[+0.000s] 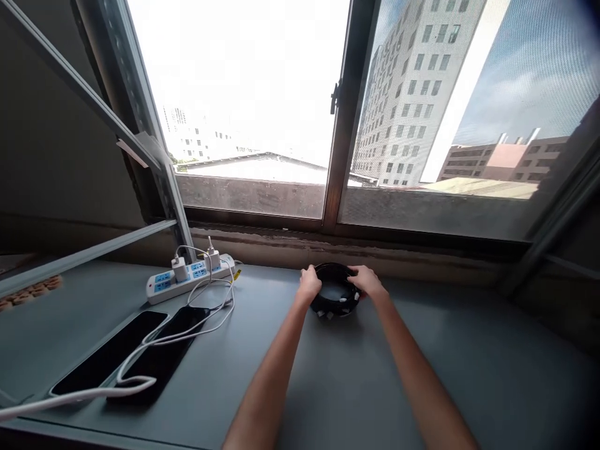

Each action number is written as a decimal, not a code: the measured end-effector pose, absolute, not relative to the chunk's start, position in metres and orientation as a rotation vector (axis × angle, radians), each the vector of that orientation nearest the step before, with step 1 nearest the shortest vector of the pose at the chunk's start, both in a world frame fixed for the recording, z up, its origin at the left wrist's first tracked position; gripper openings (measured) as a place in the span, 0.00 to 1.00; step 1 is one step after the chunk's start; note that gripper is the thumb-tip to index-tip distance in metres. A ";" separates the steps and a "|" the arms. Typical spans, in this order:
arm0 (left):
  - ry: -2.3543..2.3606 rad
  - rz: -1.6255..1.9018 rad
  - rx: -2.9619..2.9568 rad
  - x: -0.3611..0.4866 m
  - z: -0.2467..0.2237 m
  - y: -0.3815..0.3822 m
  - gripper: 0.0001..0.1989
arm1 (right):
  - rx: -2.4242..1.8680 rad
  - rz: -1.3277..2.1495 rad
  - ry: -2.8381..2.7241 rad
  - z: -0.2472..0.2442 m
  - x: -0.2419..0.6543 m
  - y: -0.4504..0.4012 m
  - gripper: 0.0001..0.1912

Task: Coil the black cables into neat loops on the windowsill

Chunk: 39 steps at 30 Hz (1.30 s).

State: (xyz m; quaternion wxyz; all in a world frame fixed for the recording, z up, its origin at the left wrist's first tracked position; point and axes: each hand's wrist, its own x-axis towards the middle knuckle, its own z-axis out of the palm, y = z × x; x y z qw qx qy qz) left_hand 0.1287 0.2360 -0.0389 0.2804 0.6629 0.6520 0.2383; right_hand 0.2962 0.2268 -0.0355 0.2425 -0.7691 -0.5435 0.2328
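Two bare hands hold a black ring on a grey worktop [225,369], beneath a window [253,94] that rises behind a white power strip [190,282]. From left to right: nearer the viewer than the power strip, and to its left, lie two dark, flat, phone-like slabs side by side, a left slab [112,353] and a right slab [164,359], their long axes slanting away from the viewer towards the strip. A white cable [84,394] loops across them. The power strip has blue sockets and carries two white plugs, a left plug [179,270] and a right plug [213,259]. Well to the right of the strip, the left hand [310,284] is closed on the left rim of the black ring [330,306], which lies immediately to that hand's right. The ring is round, so it has no long axis and points no particular way; its opening faces up, and small white tabs show on its near side. Farthest right of the strip, the right hand [368,280] is clamped on the ring's right rim, some of its fingers hidden. The ring sits between both hands, touching each, neither clearly nearer.
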 end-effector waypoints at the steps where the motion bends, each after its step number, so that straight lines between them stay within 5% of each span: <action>1: 1.768 0.647 1.793 0.132 -0.039 0.235 0.19 | -2.098 0.632 -1.483 -0.036 0.299 0.228 0.28; 13: 1.920 0.593 2.035 0.156 -0.030 0.203 0.28 | -1.914 0.608 -1.533 -0.072 0.309 0.250 0.22; 20: 1.508 0.553 2.463 0.142 -0.041 0.174 0.18 | -1.712 0.729 -1.517 -0.078 0.307 0.249 0.20; 26: 1.381 0.559 2.634 0.119 -0.073 0.168 0.20 | -1.716 0.708 -1.528 -0.076 0.309 0.247 0.16; 39: 1.438 0.415 2.648 0.088 -0.067 0.185 0.19 | -1.717 0.705 -1.572 -0.080 0.286 0.235 0.11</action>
